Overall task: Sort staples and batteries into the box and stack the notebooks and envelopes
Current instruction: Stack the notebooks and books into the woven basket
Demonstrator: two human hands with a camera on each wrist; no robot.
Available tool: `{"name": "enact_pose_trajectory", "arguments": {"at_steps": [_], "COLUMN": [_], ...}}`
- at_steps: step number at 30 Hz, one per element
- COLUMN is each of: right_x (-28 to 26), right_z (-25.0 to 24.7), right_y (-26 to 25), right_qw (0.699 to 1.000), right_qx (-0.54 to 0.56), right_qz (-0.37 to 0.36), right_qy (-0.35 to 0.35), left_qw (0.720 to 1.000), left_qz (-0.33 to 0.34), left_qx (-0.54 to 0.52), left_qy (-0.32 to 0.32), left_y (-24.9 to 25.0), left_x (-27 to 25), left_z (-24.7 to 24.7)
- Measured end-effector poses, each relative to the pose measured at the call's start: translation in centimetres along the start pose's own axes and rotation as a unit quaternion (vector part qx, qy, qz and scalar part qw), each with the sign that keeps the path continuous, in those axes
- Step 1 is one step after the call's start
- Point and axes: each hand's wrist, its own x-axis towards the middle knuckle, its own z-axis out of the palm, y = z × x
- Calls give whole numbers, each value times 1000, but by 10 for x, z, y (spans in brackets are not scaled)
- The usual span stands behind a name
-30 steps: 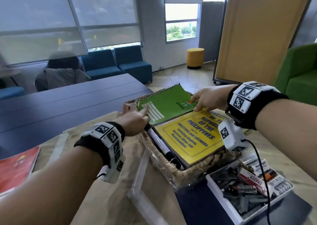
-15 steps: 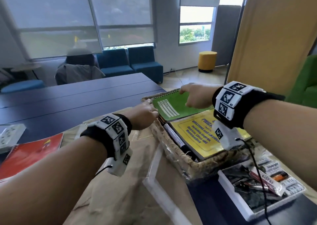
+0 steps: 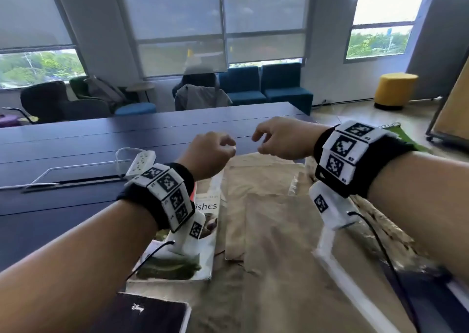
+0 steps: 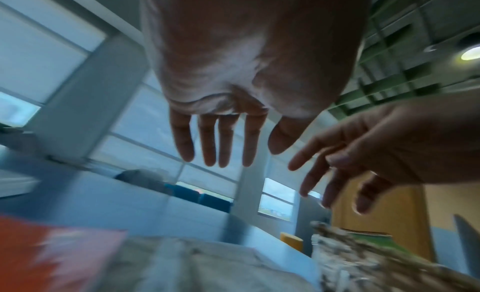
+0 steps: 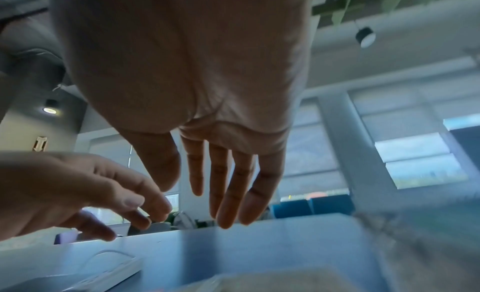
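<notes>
1. Holding both hands above the counter (image 3: 76,205), we keep the left hand (image 3: 206,155) and right hand (image 3: 284,139) empty, each grip apart with fingers loose.
2. We see brown envelopes (image 3: 266,218) lying flat beneath our wrists, a magazine (image 3: 203,231) just left of them.
3. We glimpse the wicker basket (image 4: 376,265) at the right, blurred, something green inside.

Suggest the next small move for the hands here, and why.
Probably lower both hands onto the brown envelopes to gather them into a stack. The left hand and right hand hover empty above the envelopes, fingers relaxed in both wrist views. The envelopes lie loosely overlapped and skewed beside the cookbook, so they are not yet stacked.
</notes>
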Motion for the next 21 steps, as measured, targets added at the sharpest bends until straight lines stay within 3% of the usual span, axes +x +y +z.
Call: {"name": "enact_pose_trajectory", "arguments": {"at_steps": [4, 6, 8, 11, 17, 21], "right_x": [14, 20, 28, 36, 51, 61], "right_z": [48, 70, 87, 102, 127, 150], "right_y": [-28, -34, -38, -39, -40, -36], "right_qw": [986, 979, 974, 973, 980, 988], "right_qx": [114, 123, 121, 94, 67, 77], "right_qz": [26, 43, 61, 82, 83, 65], "right_qy": [-118, -156, -182, -195, -169, -115], "left_qw": [986, 955, 923, 900, 908, 913], "left_qz": [-143, -220, -273, -335, -357, -354], "left_qx": [62, 154, 232, 242, 153, 120], "left_qy": [-67, -124, -140, -141, -154, -165], "left_y": [-68, -101, -129, -148, -178, -191], "left_x": [-20, -31, -39, -44, -39, -35], "left_z": [-16, -18, -19, -15, -8, -12]}}
